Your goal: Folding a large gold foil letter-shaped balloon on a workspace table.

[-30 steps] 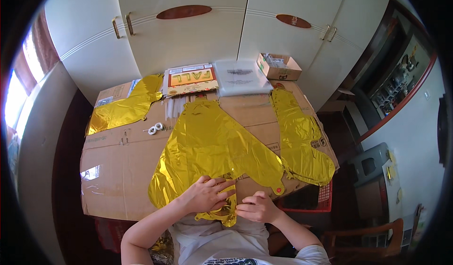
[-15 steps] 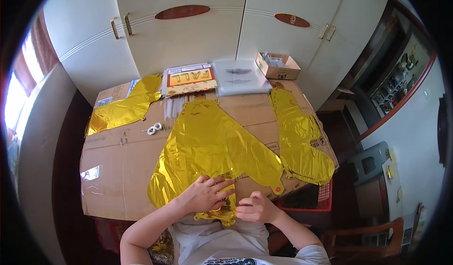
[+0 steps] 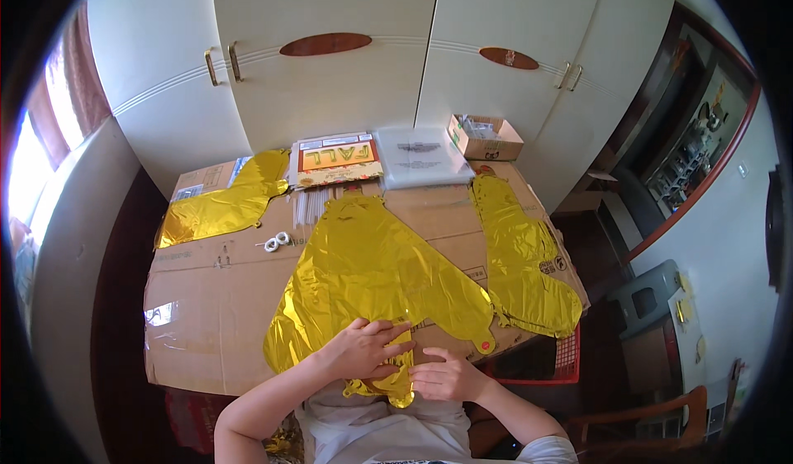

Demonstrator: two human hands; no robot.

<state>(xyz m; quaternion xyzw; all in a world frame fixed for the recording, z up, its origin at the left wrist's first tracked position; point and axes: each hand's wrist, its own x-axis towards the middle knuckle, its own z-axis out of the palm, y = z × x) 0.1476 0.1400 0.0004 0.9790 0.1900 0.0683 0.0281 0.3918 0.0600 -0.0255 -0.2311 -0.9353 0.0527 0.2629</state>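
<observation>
A large gold foil balloon (image 3: 355,258), flat and uninflated, spreads over the cardboard in front of me. Its near end is a narrow, crumpled section (image 3: 401,394) hanging past the table edge toward my lap. My left hand (image 3: 369,350) lies palm down on this part, fingers spread. At the section's right edge is my right hand (image 3: 446,375), its fingers fairly straight and touching the foil, the index finger raised from the others. Its thumb is hidden. Further flat gold foil balloons lie at the right (image 3: 524,253) and the far left (image 3: 227,204).
Cardboard (image 3: 206,307) covers the table. Toward the back are printed packaging sheets (image 3: 337,160), a stack of clear plastic bags (image 3: 421,158), a small carton (image 3: 486,139), clear straws (image 3: 311,206) and two white tape rolls (image 3: 277,242). A red basket (image 3: 567,357) sits below the right edge.
My right hand has loosened from a curled shape, its index finger now lifted and straighter. My left hand stays on the foil. The whole view has shifted slightly, so everything sits lower.
</observation>
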